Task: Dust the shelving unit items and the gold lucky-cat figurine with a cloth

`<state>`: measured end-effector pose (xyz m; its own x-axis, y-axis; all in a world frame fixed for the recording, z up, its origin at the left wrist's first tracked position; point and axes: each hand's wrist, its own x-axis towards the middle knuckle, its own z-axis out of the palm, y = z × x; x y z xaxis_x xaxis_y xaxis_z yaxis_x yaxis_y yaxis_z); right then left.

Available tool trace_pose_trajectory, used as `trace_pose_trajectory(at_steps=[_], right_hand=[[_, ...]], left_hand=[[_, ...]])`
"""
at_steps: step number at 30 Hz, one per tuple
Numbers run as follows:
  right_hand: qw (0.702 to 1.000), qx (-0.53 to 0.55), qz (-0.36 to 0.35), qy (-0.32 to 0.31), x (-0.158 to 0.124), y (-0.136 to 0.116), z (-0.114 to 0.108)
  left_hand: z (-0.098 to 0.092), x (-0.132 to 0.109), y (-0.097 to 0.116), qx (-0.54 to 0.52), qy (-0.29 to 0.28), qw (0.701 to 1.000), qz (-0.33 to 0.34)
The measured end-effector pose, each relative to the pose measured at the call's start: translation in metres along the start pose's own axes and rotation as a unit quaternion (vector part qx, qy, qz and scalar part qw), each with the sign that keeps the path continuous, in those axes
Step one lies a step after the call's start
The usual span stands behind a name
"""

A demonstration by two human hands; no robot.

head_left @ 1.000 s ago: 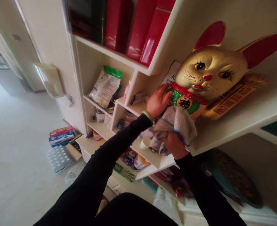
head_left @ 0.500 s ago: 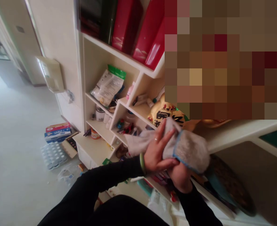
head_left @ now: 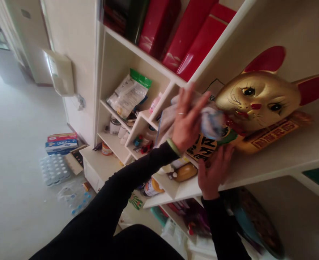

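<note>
A gold lucky cat figurine with red ears lies tilted across the view on a white shelf. My left hand, wearing a ring and a pale green bangle, presses a light grey cloth against the figurine's front, below its chin. The bunched end of the cloth is blurred by motion. Lower down, my right hand grips the figurine's side by the black lettering, its thumb and fingers against the gold surface. Part of the figurine's body is hidden by the cloth and both hands.
Red boxes stand in the upper compartment. A white and green bag, jars and small bottles fill cubbies to the left. A dark-rimmed round object leans at the lower right. Bottle packs and boxes sit on the floor.
Both hands were together on the cloth in front of the figurine. Now my left hand has carried the cloth up onto the figurine, and my right hand has left the cloth and grips the figurine.
</note>
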<state>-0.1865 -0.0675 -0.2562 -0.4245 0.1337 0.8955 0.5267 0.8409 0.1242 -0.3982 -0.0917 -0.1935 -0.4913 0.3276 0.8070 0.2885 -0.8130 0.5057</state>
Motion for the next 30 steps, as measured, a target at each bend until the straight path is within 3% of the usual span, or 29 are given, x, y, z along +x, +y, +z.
trace_pose_trajectory(at_steps=[3, 6, 9, 13, 20, 23, 26, 30], right_hand=[[0.999, -0.041, 0.007, -0.022, -0.017, 0.011, 0.02], [0.998, -0.063, 0.017, -0.014, -0.023, 0.009, 0.023], [0.997, -0.079, 0.009, -0.004, -0.022, 0.006, 0.02], [0.997, -0.08, 0.013, -0.014, -0.018, 0.003, 0.017], [0.995, -0.097, 0.009, -0.021, -0.018, 0.003, 0.018], [0.994, -0.105, 0.004, -0.01, -0.018, 0.003, 0.019], [0.994, -0.106, 0.0, -0.008, -0.018, 0.002, 0.02], [0.995, -0.101, -0.001, -0.009, -0.018, 0.001, 0.02]], left_hand=[[0.009, -0.008, -0.01, 0.149, -0.115, 0.98, 0.07], [0.001, -0.026, -0.019, 0.24, -0.16, 0.952, 0.105], [-0.013, -0.028, -0.023, 0.241, -0.161, 0.949, 0.121], [-0.023, -0.001, -0.026, 0.222, -0.146, 0.953, 0.144], [-0.014, 0.063, -0.067, 0.245, -0.105, 0.961, 0.076], [-0.009, 0.077, -0.079, 0.268, -0.06, 0.961, 0.039], [-0.007, 0.066, -0.068, 0.255, -0.046, 0.965, 0.04], [-0.014, 0.021, -0.031, 0.212, -0.082, 0.967, 0.115]])
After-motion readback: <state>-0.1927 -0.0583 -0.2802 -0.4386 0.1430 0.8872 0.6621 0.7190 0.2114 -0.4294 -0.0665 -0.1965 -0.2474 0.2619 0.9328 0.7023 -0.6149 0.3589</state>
